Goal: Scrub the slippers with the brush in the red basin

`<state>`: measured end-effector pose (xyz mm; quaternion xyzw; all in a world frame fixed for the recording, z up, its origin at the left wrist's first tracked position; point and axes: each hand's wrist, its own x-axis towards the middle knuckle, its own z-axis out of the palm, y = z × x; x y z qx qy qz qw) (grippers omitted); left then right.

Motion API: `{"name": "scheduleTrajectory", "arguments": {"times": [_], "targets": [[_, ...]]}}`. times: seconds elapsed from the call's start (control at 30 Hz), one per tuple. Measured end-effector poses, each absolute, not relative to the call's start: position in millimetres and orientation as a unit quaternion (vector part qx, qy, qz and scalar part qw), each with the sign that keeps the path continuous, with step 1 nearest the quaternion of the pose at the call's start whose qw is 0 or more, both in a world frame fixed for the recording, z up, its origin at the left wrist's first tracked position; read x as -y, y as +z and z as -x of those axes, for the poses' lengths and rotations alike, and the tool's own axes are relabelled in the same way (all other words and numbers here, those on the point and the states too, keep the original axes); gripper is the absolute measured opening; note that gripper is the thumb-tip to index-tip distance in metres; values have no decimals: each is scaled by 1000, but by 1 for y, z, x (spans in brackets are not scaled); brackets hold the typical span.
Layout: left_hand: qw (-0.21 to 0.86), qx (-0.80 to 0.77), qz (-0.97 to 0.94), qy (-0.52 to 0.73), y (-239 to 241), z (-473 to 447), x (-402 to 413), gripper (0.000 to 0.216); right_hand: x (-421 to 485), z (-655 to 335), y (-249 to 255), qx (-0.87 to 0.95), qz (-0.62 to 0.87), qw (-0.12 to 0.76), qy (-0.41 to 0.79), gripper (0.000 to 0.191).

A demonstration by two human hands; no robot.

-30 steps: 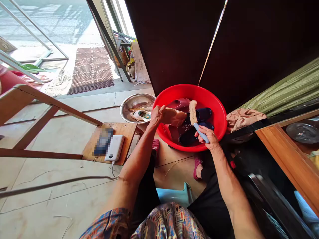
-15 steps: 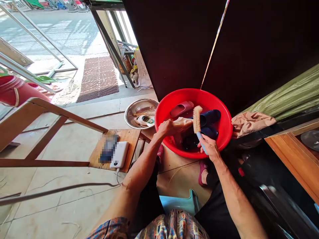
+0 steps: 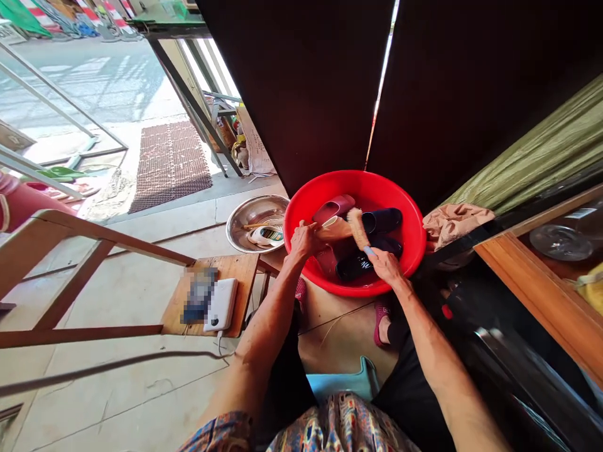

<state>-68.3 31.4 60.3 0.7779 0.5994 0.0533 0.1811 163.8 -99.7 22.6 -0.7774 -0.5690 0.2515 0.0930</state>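
Over the left part of a red basin [image 3: 414, 207], my left hand [image 3: 303, 242] is closed on a beige slipper [image 3: 342, 230]. My right hand [image 3: 386, 266] grips the blue handle of a scrubbing brush [image 3: 358, 227]. The brush's pale bristles are against or very close to the slipper's right end; contact is hard to tell. Lower in the basin lie a dark blue slipper [image 3: 386, 221], another dark slipper [image 3: 351, 267] with white marks near it, and a pink slipper [image 3: 336, 206]. Water covers the basin's bottom.
A metal bowl [image 3: 235, 229] with a white shoe [image 3: 264, 236] stands left of the basin. A white power bank [image 3: 221, 304] lies on a wooden chair [image 3: 176, 311], its cable trailing left. Dark panels [image 3: 301, 88] rise behind the basin. A light-blue stool [image 3: 342, 383] is beneath me.
The slipper has turned, showing its opening, and my left hand is raised a little. My right hand has moved the brush left and down onto or near the slipper. The whole view has shifted slightly.
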Motion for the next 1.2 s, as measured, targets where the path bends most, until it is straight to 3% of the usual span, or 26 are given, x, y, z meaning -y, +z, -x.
{"name": "scheduleTrajectory", "arguments": {"times": [0.23,0.4,0.5,0.67,0.73,0.9,1.2], "targets": [[228,-588,-763,142,55,61,-29,53,128,-151,24,608,660,283,338,57],[239,-575,-767,158,56,54,-31,30,137,-167,25,606,624,327,369,61],[236,-568,-766,188,51,51,-33,24,128,-173,22,599,646,310,358,58],[232,-515,-775,283,42,54,-35,38,109,-184,17,539,796,157,227,44],[227,-480,-790,307,40,54,-33,34,106,-188,18,508,823,149,205,42],[196,-413,-850,263,37,45,-18,25,112,-192,21,509,706,346,350,65],[165,-394,-894,137,51,28,10,38,114,-173,22,393,703,448,388,81]]}}
